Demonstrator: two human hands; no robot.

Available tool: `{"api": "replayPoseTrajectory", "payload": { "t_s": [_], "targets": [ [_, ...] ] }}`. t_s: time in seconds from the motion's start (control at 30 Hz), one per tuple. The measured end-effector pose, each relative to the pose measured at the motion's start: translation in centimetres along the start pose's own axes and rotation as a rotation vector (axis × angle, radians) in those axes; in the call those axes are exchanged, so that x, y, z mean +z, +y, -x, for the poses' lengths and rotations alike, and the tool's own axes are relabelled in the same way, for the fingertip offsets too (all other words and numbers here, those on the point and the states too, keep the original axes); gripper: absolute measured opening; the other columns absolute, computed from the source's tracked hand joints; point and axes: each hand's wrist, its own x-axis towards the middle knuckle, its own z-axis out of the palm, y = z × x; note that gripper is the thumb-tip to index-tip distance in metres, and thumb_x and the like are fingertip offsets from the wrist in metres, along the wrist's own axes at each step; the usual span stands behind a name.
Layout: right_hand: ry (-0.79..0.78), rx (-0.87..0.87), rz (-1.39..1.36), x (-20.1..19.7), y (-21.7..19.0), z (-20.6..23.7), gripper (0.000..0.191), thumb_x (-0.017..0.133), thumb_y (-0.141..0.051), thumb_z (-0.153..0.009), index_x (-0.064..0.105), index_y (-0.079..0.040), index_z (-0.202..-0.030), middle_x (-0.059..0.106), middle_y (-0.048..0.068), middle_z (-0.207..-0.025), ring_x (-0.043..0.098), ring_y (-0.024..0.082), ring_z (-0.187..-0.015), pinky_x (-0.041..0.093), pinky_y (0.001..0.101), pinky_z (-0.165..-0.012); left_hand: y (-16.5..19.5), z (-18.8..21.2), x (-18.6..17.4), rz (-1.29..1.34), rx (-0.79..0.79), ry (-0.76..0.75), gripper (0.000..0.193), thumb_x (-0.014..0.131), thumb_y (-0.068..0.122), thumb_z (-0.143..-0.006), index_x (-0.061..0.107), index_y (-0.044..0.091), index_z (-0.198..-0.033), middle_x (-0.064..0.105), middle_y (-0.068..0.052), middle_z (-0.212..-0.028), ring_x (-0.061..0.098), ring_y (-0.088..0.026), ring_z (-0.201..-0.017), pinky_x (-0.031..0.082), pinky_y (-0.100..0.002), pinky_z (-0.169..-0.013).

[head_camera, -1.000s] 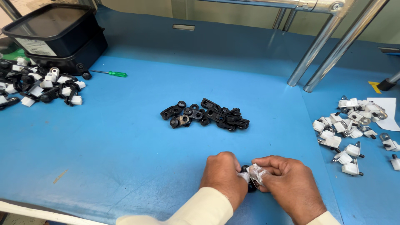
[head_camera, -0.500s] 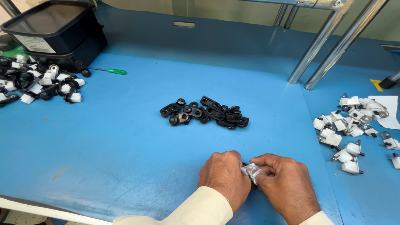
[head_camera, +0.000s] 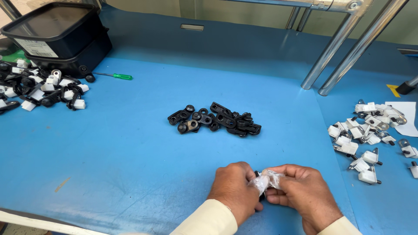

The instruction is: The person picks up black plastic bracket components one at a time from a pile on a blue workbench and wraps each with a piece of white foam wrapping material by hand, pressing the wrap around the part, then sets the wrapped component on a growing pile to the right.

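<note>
Right now both hands meet at the near edge of the blue counter [head_camera: 109, 143], left hand [head_camera: 233, 189] and right hand [head_camera: 300, 193] pinching a small white part in clear wrap [head_camera: 265, 179] w/ a black bit, prob. mid-assembly; next calls for steady fingertip alignment.

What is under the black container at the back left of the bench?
The black container sits on a second black container, nested or stacked. Only that one's side shows; its inside and whatever lies beneath are covered.
</note>
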Motion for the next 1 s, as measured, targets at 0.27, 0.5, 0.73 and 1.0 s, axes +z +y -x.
{"api": "replayPoseTrajectory", "payload": {
  "t_s": [0.27, 0.5, 0.73, 1.0],
  "targets": [
    [-0.071, -0.080, 0.065, -0.1, 0.8, -0.3, 0.027, 0.059, -0.004, -0.097, 0.077, 0.002, -0.116, 0.080, 0.014, -0.094, 0.071, 0.018, -0.073, 0.063, 0.0317, -0.070, -0.9, -3.1, -1.5, 0.017, 0.031, -0.142, 0.003, 0.066, 0.000, -0.091, 0.064, -0.002, -0.089, 0.074, -0.014, -0.077, 0.077, -0.022, -0.061, 0.060, -0.028, -0.045],
    [-0.050, -0.104, 0.143, 0.4, 0.2, 0.3, 0.025, 0.065, -0.002, -0.095, 0.078, -0.001, -0.116, 0.081, 0.013, -0.094, 0.072, 0.016, -0.074, 0.062, 0.0293, -0.069, -0.7, -3.1, -2.3, -0.039, 0.005, -0.168, 0.010, 0.061, 0.004, -0.094, 0.067, -0.002, -0.088, 0.075, -0.014, -0.076, 0.076, -0.022, -0.061, 0.059, -0.028, -0.046],
    [0.059, -0.148, 0.360, 1.6, -1.1, 2.0, 0.021, 0.072, -0.003, -0.092, 0.081, -0.005, -0.111, 0.081, 0.011, -0.088, 0.074, 0.015, -0.069, 0.063, 0.0292, -0.066, -0.2, -1.0, -0.7, -0.370, 0.155, 0.097, 0.008, 0.063, 0.006, -0.090, 0.069, 0.000, -0.090, 0.076, -0.022, -0.081, 0.077, -0.029, -0.070, 0.063, -0.038, -0.069],
    [0.075, -0.182, 0.436, 2.2, -1.1, 2.3, 0.021, 0.076, -0.004, -0.090, 0.081, -0.005, -0.111, 0.080, 0.010, -0.090, 0.074, 0.015, -0.069, 0.064, 0.0289, -0.066, 0.4, -0.5, -1.1, -0.707, 0.299, 0.082, 0.016, 0.068, 0.009, -0.090, 0.067, 0.004, -0.105, 0.073, -0.018, -0.088, 0.074, -0.034, -0.087, 0.060, -0.045, -0.080]
  ]
}}
